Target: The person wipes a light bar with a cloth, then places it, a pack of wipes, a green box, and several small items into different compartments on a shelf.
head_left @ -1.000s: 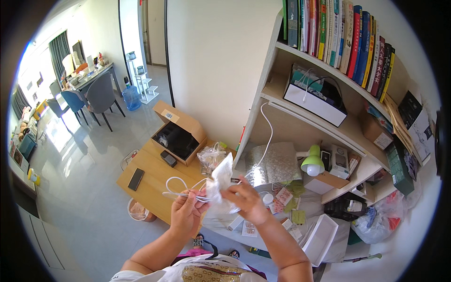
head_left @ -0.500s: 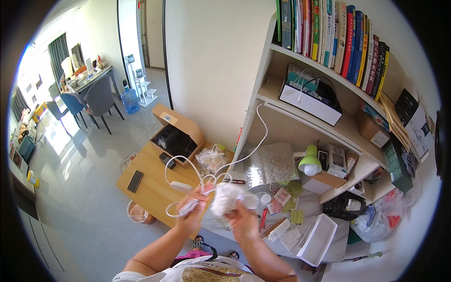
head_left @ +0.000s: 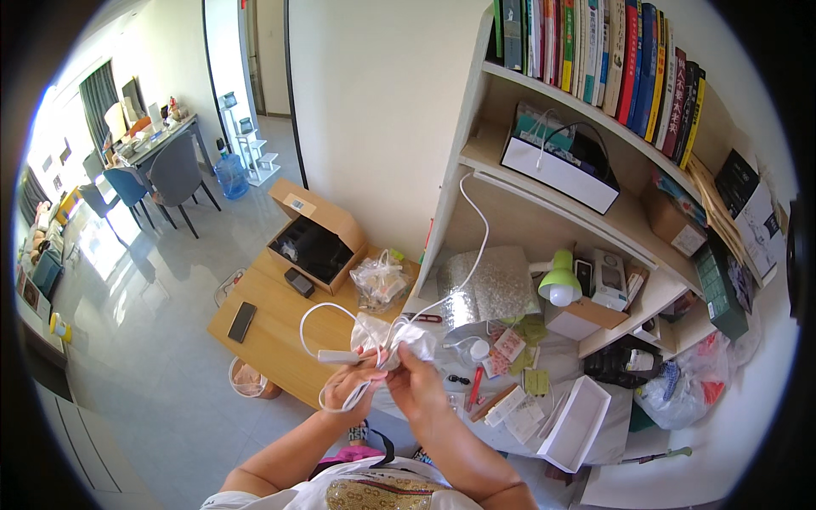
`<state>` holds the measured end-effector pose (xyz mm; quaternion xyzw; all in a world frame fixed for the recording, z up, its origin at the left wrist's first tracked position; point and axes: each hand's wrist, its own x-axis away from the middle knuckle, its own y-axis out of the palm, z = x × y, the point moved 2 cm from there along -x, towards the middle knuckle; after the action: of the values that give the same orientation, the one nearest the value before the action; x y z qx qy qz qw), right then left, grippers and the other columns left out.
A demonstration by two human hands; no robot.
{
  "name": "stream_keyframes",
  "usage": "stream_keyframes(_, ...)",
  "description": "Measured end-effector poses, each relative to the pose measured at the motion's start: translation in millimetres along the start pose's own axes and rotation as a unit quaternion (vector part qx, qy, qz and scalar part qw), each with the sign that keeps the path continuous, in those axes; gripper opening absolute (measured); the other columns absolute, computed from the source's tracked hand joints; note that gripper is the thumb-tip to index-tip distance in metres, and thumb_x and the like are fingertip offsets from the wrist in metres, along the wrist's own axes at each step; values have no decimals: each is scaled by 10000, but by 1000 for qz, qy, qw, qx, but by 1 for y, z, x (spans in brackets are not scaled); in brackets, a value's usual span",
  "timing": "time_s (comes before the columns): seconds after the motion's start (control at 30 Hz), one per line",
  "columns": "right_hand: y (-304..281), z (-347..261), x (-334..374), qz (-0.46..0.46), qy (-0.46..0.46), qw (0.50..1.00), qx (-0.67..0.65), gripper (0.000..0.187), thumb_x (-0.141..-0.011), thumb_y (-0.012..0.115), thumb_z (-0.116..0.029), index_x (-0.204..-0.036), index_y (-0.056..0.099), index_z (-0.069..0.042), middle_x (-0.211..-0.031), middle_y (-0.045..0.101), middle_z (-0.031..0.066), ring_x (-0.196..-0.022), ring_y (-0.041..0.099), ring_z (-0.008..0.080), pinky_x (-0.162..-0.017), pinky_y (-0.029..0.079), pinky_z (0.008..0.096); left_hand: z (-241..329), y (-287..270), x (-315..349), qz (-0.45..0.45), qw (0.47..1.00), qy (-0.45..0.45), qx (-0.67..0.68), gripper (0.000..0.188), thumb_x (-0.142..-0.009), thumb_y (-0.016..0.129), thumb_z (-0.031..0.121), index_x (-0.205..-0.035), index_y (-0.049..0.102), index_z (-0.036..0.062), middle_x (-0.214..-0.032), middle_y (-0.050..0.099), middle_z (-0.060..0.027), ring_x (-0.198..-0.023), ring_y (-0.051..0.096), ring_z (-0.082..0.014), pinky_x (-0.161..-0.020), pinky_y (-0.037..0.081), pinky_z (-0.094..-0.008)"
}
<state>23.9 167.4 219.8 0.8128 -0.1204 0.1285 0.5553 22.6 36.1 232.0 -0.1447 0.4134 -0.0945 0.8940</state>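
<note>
A white cable [head_left: 466, 285] comes down from the shelf edge and ends in loose loops at my hands. My left hand [head_left: 348, 384] is closed around part of it, with one loop hanging below the fingers. A slim white block [head_left: 338, 357] on the cable sticks out beside that hand. My right hand [head_left: 416, 387] pinches a crumpled white cloth or tissue [head_left: 416, 342] against the cable, close to my left fingers. Both hands meet above the gap between the wooden table and the cluttered desk. The fingers partly hide the gripped stretch of cable.
On the wooden table [head_left: 280, 361] lie a phone [head_left: 241, 323], an open cardboard box [head_left: 319, 242], a small black box [head_left: 299, 282] and a clear plastic bag [head_left: 381, 280]. Right of me are a green lamp [head_left: 561, 280], a white tray [head_left: 576, 425] and a bookshelf [head_left: 544, 93].
My right hand has moved left with the white cloth, and the two hands now meet. The cloth now bunches around the cable. The view has shifted slightly.
</note>
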Motion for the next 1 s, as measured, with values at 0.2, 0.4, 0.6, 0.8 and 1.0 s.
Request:
stream_keyframes(0.2,-36,-60,-55,172,-107,971,127,159,-861,610,-63,-1016,573,-51,-909,632,51,-812,631,165,-690,547,322,1,-12,7,71,997,-39,-1,148,-761,635,-55,-885,628,27,-969,680,-146,-925,660,-291,-851,504,-370)
stream_keyframes(0.4,-5,-36,25,-76,-368,865,333,258,-783,625,28,-1039,596,37,-1080,603,120,-963,608,216,-772,514,305,-30,-9,-13,32,995,-26,-96,181,-743,641,-52,-905,632,27,-959,679,-132,-913,655,-293,-784,523,-340)
stream_keyframes(0.6,55,-4,55,-237,-454,539,669,531,-655,597,112,-1172,559,-4,-1146,575,179,-952,606,314,-809,504,359,-31,-2,-24,-108,993,-8,-55,332,-654,677,164,-960,626,45,-961,645,-124,-900,617,-291,-784,499,-383)
stream_keyframes(0.8,54,-37,59,-289,-420,533,675,463,-634,632,72,-1087,600,-16,-1057,621,135,-894,626,294,-767,520,360,-17,-2,-38,-127,987,16,-100,313,-650,658,152,-939,615,40,-957,656,-105,-912,620,-290,-811,495,-379)
stream_keyframes(1.0,67,-85,78,-218,-512,601,574,386,-679,654,70,-1060,648,7,-1080,643,152,-969,634,247,-826,500,313,-39,-5,-23,-135,975,108,-140,208,-716,669,26,-916,612,37,-941,664,-124,-953,634,-285,-827,499,-404)
